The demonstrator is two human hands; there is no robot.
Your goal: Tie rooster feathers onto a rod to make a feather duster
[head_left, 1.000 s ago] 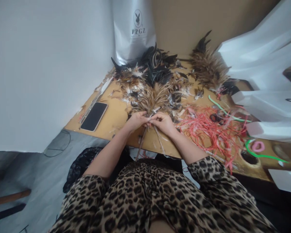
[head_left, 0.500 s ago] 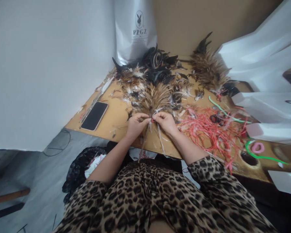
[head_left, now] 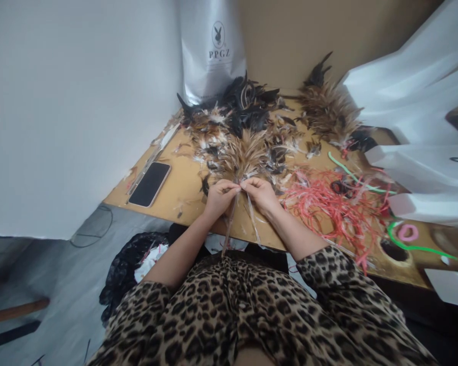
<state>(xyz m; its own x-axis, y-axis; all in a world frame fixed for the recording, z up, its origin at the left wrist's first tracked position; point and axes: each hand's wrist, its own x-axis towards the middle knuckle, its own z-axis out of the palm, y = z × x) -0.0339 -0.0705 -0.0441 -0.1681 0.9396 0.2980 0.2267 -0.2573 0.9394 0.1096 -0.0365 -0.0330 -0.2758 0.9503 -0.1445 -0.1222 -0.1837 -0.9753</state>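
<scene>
1. Head view: closed pinch by left hand (head_left: pixel 220 197) and right hand (head_left: pixel 262 195) on base of feather bundle (head_left: pixel 244 151).
2. Right of phone (head_left: pixel 150 184): feather bundle, fanned.
3. Farther right of phone: red strands (head_left: pixel 330 204).

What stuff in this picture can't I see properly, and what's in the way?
All in the head view:
The gathered end of the brown feather bundle: mostly hidden by the left hand and right hand.
The top of the silver bag: cut off by the upper edge.
The bag's fine print: too small and blurry.
Part of the black bag: hidden by the left forearm.
</scene>
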